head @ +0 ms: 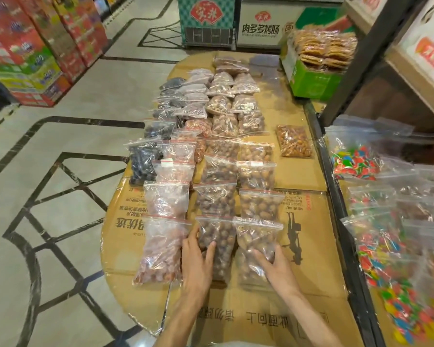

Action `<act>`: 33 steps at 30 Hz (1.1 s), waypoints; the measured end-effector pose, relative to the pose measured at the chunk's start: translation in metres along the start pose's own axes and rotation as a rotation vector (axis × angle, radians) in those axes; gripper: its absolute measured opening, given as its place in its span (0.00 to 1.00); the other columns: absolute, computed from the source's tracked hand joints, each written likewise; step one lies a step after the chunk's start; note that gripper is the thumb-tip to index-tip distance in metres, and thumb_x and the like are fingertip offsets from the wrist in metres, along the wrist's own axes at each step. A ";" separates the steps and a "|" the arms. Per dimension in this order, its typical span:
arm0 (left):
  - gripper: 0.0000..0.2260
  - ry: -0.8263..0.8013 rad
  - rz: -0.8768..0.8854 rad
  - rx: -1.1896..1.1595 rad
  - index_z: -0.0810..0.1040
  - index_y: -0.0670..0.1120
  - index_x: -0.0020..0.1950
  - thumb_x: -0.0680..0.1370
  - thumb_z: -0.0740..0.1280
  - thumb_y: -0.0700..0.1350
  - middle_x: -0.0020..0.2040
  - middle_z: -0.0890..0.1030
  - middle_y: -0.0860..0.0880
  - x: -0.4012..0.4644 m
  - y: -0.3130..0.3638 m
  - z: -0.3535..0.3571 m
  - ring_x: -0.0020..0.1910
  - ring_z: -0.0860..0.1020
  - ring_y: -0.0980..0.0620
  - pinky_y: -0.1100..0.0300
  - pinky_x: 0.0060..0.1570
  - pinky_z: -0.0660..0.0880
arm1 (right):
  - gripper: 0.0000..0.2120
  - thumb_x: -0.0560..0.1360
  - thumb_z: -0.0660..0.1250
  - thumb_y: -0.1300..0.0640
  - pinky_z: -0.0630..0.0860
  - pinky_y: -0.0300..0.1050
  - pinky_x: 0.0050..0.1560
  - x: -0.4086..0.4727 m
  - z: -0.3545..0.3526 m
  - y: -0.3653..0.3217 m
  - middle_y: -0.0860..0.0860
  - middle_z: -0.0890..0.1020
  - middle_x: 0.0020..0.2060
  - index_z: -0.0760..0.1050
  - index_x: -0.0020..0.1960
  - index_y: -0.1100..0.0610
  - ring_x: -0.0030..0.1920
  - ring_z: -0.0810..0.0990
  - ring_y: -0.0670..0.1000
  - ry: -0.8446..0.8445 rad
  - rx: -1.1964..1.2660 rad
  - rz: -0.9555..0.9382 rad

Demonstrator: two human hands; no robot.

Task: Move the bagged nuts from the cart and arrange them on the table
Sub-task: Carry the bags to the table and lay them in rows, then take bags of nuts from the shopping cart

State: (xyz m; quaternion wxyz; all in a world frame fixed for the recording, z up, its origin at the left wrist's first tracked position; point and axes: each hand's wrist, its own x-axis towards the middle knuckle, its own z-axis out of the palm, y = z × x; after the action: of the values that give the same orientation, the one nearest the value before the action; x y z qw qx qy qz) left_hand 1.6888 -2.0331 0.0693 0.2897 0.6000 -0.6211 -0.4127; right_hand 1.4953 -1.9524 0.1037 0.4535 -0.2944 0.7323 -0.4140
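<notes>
Well along: rows of bagged nuts [219, 156] already laid up the middle of the frame on the cardboard-covered table [308, 276]; cart not visible

Lower centre: left hand [198, 256] and right hand [277, 265], fingers spread flat, each pressing one bag; four columns, roughly thirty bags, overlaps preventing an exact count

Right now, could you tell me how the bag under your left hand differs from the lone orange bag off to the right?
The bag under the left hand holds dark round nuts; the lone orange bag holds smaller orange pieces. The first closes a packed column near the table edge with the left hand on it; the second lies apart, untouched. Both are clear zip bags lying flat on cardboard.
</notes>
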 end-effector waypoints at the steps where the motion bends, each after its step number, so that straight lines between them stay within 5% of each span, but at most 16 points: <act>1: 0.30 0.005 0.007 0.015 0.59 0.52 0.84 0.84 0.64 0.57 0.77 0.68 0.49 0.001 0.001 -0.001 0.75 0.66 0.52 0.47 0.77 0.66 | 0.32 0.80 0.69 0.41 0.66 0.58 0.78 0.002 0.001 0.005 0.49 0.67 0.79 0.64 0.80 0.48 0.78 0.69 0.52 0.013 -0.041 -0.019; 3: 0.32 -0.005 0.013 0.044 0.57 0.52 0.84 0.84 0.64 0.58 0.79 0.68 0.48 0.002 -0.001 -0.002 0.76 0.65 0.51 0.47 0.77 0.66 | 0.40 0.81 0.69 0.41 0.59 0.62 0.82 0.004 0.001 0.014 0.50 0.55 0.85 0.53 0.86 0.47 0.84 0.58 0.55 0.034 -0.084 -0.041; 5: 0.33 -0.035 0.022 0.050 0.54 0.54 0.85 0.84 0.63 0.61 0.80 0.67 0.50 0.002 -0.007 -0.007 0.78 0.65 0.51 0.45 0.77 0.66 | 0.46 0.80 0.72 0.43 0.58 0.60 0.82 0.003 -0.001 0.016 0.48 0.54 0.86 0.47 0.87 0.47 0.85 0.56 0.53 0.064 -0.102 -0.063; 8: 0.35 -0.067 0.067 0.060 0.49 0.58 0.85 0.84 0.63 0.62 0.81 0.65 0.52 -0.005 -0.012 -0.013 0.79 0.64 0.52 0.45 0.78 0.65 | 0.46 0.80 0.74 0.46 0.62 0.55 0.80 -0.002 -0.003 0.017 0.46 0.62 0.83 0.48 0.87 0.48 0.82 0.63 0.52 0.089 -0.134 -0.056; 15: 0.35 -0.086 0.212 0.262 0.47 0.52 0.86 0.85 0.62 0.55 0.86 0.54 0.54 -0.031 -0.010 -0.022 0.83 0.54 0.55 0.48 0.82 0.60 | 0.53 0.76 0.74 0.37 0.63 0.70 0.79 -0.028 -0.015 0.026 0.49 0.58 0.85 0.41 0.86 0.43 0.84 0.61 0.55 0.101 -0.227 -0.029; 21: 0.32 -0.136 0.372 0.511 0.53 0.48 0.86 0.86 0.59 0.58 0.86 0.55 0.48 -0.063 -0.001 -0.020 0.84 0.53 0.50 0.47 0.83 0.56 | 0.51 0.79 0.72 0.40 0.54 0.64 0.83 -0.064 -0.028 0.033 0.43 0.45 0.86 0.39 0.86 0.42 0.86 0.47 0.51 0.016 -0.355 -0.116; 26: 0.30 -0.237 0.396 0.627 0.51 0.50 0.86 0.87 0.53 0.61 0.86 0.53 0.50 -0.107 0.007 -0.018 0.85 0.48 0.50 0.48 0.84 0.49 | 0.50 0.79 0.71 0.39 0.58 0.65 0.83 -0.107 -0.041 0.043 0.48 0.47 0.87 0.38 0.85 0.37 0.86 0.50 0.55 0.032 -0.546 -0.136; 33: 0.34 -0.329 0.448 0.642 0.57 0.50 0.85 0.83 0.44 0.66 0.85 0.58 0.49 -0.191 0.000 -0.003 0.85 0.52 0.48 0.44 0.83 0.51 | 0.45 0.79 0.66 0.32 0.58 0.60 0.82 -0.197 -0.064 0.075 0.49 0.59 0.84 0.47 0.86 0.46 0.83 0.58 0.54 0.116 -0.804 -0.130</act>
State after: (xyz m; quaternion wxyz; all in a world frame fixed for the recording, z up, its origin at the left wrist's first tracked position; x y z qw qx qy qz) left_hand 1.7127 -1.8451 0.0961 0.0677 0.4362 -0.8711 -0.2153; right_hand 1.5150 -1.7360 0.1366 0.2330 -0.4699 0.8401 -0.1385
